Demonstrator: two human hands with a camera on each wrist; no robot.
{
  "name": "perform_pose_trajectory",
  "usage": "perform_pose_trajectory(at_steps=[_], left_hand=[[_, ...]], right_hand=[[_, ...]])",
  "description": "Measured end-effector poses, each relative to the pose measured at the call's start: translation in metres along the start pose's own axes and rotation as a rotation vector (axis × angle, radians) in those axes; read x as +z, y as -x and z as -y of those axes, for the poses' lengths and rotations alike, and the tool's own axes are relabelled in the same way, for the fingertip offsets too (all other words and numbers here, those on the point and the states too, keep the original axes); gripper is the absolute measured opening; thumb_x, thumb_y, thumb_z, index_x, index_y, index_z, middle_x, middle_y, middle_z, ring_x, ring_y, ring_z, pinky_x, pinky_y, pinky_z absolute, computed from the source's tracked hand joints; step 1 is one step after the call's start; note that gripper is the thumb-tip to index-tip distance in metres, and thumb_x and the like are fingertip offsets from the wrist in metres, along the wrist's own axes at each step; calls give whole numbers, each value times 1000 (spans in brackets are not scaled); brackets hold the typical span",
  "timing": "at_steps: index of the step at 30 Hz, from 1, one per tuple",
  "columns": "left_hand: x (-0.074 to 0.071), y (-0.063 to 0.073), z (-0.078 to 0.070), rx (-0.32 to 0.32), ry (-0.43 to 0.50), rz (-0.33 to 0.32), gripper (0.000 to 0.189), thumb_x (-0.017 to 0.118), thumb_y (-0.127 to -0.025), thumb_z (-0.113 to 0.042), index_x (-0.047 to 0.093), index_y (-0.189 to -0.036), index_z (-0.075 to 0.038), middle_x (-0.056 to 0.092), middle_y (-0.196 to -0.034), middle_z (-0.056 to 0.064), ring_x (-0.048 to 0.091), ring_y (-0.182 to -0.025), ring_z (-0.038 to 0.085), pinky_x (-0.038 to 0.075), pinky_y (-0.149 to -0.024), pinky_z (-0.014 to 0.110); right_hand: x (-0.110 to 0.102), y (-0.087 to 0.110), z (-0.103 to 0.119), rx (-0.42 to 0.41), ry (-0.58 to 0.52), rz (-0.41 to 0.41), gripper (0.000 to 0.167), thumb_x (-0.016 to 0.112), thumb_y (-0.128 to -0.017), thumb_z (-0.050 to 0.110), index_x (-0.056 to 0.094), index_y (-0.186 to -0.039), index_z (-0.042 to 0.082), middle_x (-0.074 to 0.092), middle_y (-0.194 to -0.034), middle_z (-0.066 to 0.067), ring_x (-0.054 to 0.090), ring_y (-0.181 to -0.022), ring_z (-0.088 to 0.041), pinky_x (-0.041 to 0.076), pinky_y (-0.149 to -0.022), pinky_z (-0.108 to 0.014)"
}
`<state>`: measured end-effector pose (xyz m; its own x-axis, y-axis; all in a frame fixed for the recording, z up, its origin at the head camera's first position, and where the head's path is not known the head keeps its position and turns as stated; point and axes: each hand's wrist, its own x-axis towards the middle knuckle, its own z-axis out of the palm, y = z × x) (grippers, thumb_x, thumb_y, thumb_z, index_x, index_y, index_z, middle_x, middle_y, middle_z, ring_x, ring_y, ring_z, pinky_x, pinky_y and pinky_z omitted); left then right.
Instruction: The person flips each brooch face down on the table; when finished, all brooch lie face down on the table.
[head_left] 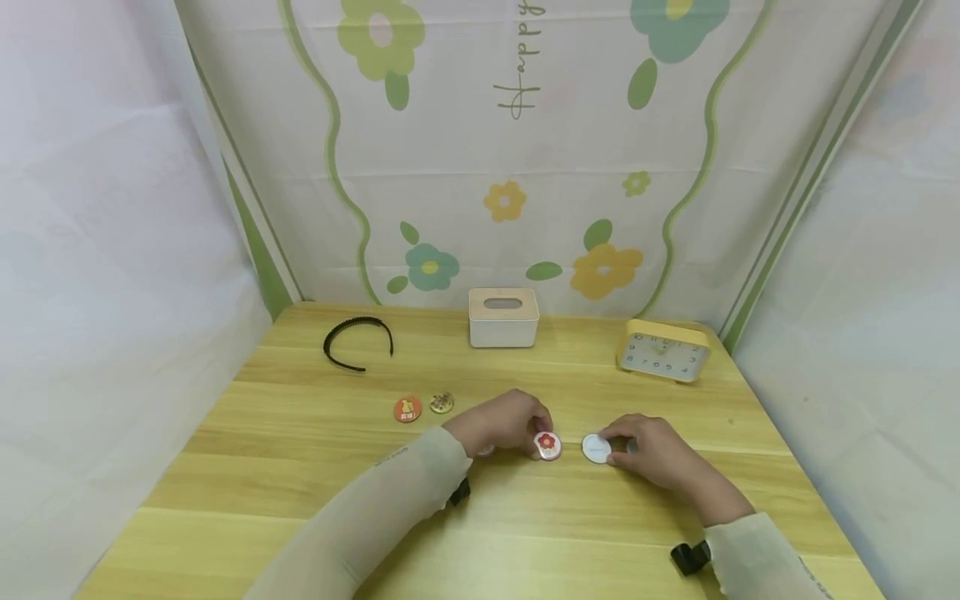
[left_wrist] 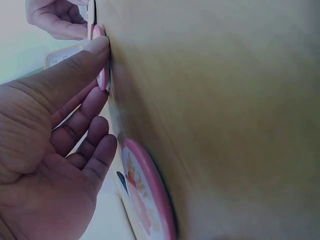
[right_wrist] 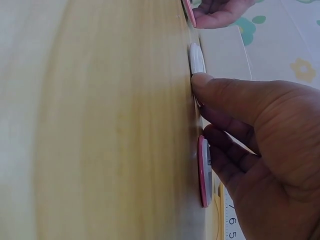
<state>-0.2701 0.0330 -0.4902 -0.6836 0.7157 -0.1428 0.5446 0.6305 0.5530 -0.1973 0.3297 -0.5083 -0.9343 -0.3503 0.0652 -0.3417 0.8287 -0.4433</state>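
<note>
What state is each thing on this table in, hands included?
Left hand: pinching the flower badge
Flower badge: held, picture up
Right hand: pinching the white disc
White disc: held at its edge
Orange badge: flat, picture up
Gold badge: lying flat
Headband: lying on the table
Tissue box: upright, no tissue poking out
Clock: standing, time unclear
</note>
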Motion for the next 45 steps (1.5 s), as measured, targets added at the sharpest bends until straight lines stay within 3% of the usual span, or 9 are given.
perform_pose_trajectory(at_steps=[6,18,26,32,42,45], left_hand=[[2,0,2,10,17,6,28,97,-82,-14,81,-103,-22,73,-94,-14,62,-89,4,52,-89,21],[0,-1,4,24,12,-10,27,98,-81,-16,81,-101,-22,72,-92,-14,61,-87,5,52,-85,21],[-1,1,4,20,16,-5,23,98,-82,-19,83,-100,-21,75,-89,-14,62,-83,3,53,-81,20],[-1,1,4,3,22,6,22,98,-83,-20,84,-99,-20,74,-87,-15,61,-81,4,52,-79,20],[-9,7,3,-3,-16,16,17,93,-90,-23,87,-106,-22,81,-101,-15,70,-96,1,57,-93,23],[-11,10,3,25,-59,10,14,87,-96,-24,88,-110,-24,83,-106,-14,71,-98,-1,58,-91,21]], right_hand=[[0,-1,4,26,-50,-8,39,93,-89,24,80,-125,19,78,-127,0,71,-123,-29,56,-107,-56],[16,-23,43,-85,-120,8,35,92,-90,25,79,-122,17,76,-120,6,70,-117,-22,57,-105,-52],[32,-39,55,-129,-75,14,26,93,-89,27,80,-112,23,75,-112,12,67,-112,-16,57,-102,-48],[36,-41,58,-142,-30,19,25,92,-90,27,82,-113,19,76,-113,9,67,-114,-17,57,-102,-47],[30,-36,58,-242,16,24,16,78,-103,28,85,-116,20,77,-112,10,67,-112,-15,58,-99,-45],[26,-34,58,-237,12,8,18,71,-108,26,85,-118,21,77,-113,11,68,-112,-15,59,-100,-46]])
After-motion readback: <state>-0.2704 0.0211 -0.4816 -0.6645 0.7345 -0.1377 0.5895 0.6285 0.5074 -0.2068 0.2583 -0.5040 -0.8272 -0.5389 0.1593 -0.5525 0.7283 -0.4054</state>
